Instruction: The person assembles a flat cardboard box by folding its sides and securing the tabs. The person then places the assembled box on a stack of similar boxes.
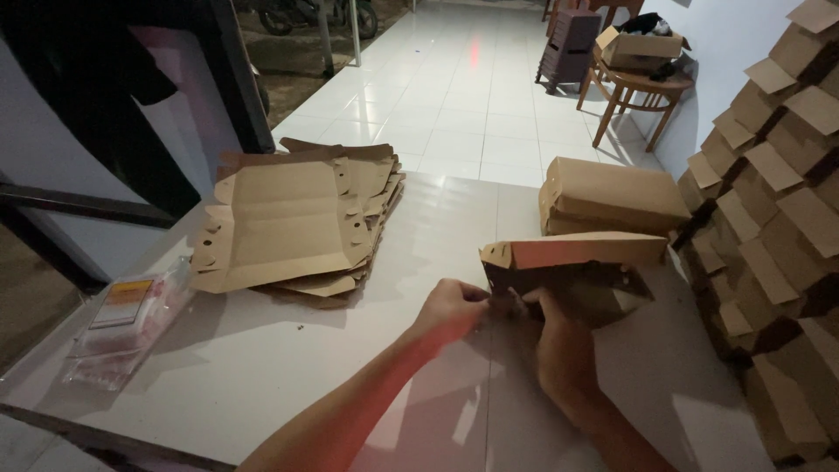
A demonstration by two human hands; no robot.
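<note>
A half-folded brown cardboard box [577,253] lies on the white tiled floor [288,367] in front of me, its lid flap raised. My left hand [450,308] pinches the box's near left corner. My right hand [559,336] grips the box's front wall from below, fingers tucked inside. Both forearms reach in from the bottom edge. To the left lies a stack of flat, unfolded cardboard blanks [293,218] with tabs and slots.
Two finished closed boxes [612,199] sit stacked just behind the one I hold. A tall pile of folded boxes [778,218] fills the right side. A clear plastic packet [122,323] lies at left. A wooden stool with an open carton [634,74] stands far back.
</note>
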